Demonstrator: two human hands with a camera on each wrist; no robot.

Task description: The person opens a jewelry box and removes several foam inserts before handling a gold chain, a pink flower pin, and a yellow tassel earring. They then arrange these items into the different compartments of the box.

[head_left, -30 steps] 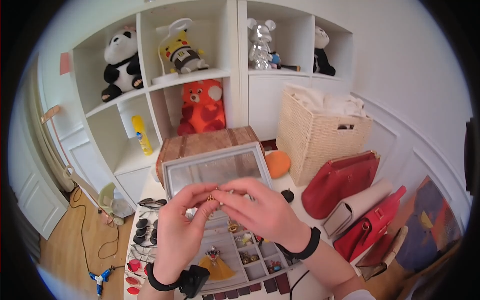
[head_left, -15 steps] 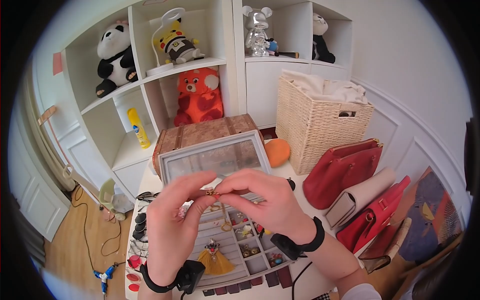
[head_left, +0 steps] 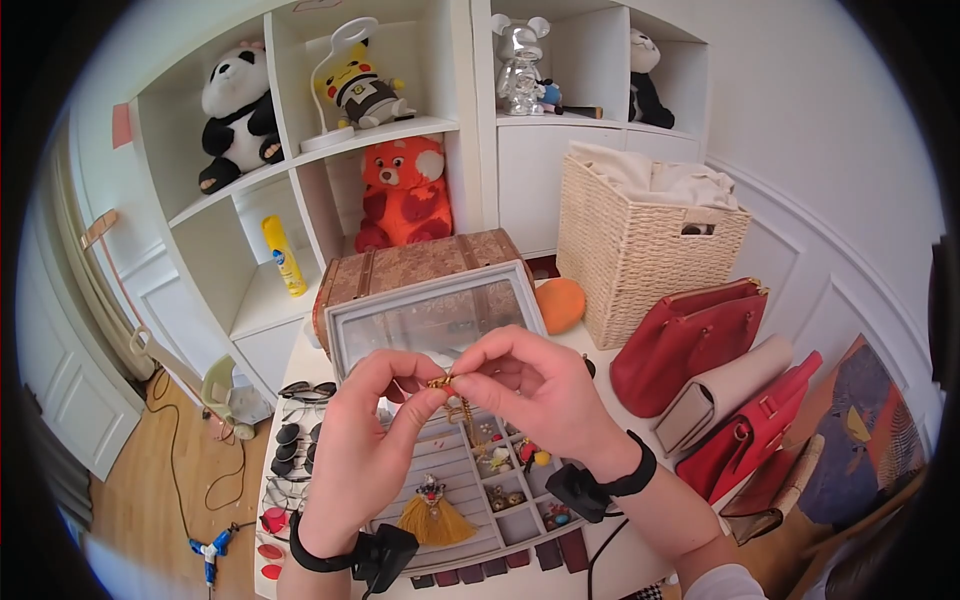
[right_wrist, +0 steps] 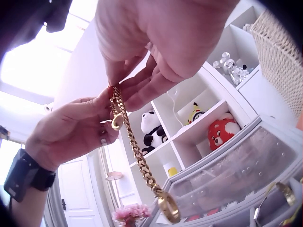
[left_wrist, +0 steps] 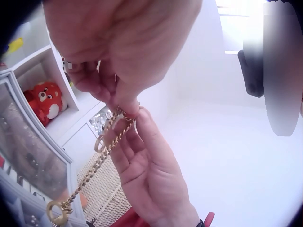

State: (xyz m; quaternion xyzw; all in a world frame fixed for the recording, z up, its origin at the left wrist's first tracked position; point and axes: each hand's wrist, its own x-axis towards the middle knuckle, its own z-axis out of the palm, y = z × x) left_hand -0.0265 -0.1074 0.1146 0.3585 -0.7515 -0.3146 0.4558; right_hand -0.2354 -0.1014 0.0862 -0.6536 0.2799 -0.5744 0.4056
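A gold chain (right_wrist: 137, 149) with ring-shaped pieces hangs from the fingertips of both hands. In the head view the left hand (head_left: 370, 440) and the right hand (head_left: 545, 400) meet above the jewellery box (head_left: 480, 545), each pinching the top of the chain between thumb and finger. The left wrist view shows the chain (left_wrist: 97, 163) slanting down to a large ring at its lower end, with a smaller ring higher up. Fingers partly cover the pinched part. Below the hands, a yellow tassel piece (head_left: 435, 520) lies in the box.
Sunglasses (head_left: 287, 450) line the table's left side. Behind the box's raised lid (head_left: 430, 315) stands a brown patterned case (head_left: 415, 265). A woven basket (head_left: 640, 270) and a red handbag (head_left: 685, 345) stand at the right, beside more bags. Plush toys sit on the shelves.
The hands have come slightly lower and stay fingertip to fingertip; the right hand has shifted a little to the right. More of the hanging gold chain shows below them. The head view has tilted.
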